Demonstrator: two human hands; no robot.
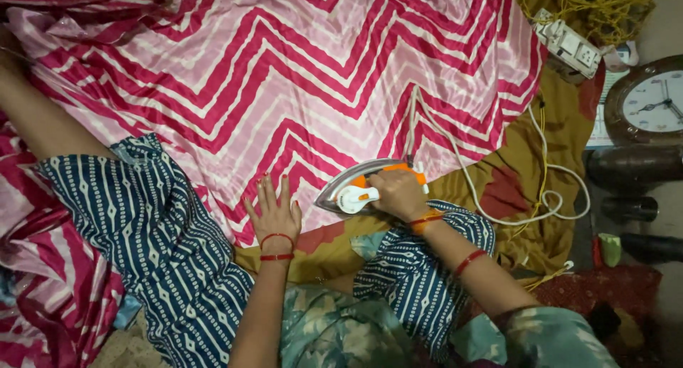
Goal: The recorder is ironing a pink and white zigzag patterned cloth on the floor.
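Pink zigzag cloth (284,76) lies spread flat in the head view, with the iron (363,186) sitting on its near edge. Right hand (398,195) is wrapped around the iron's handle; left hand (274,213) is open, palm flat on the cloth just beside the soleplate. That's the risk: fingers so close could get burned. Cord (491,190) loops nearby and might snag too.

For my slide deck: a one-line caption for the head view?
Right hand grips an orange-and-white iron on pink zigzag cloth; left hand presses the cloth flat.
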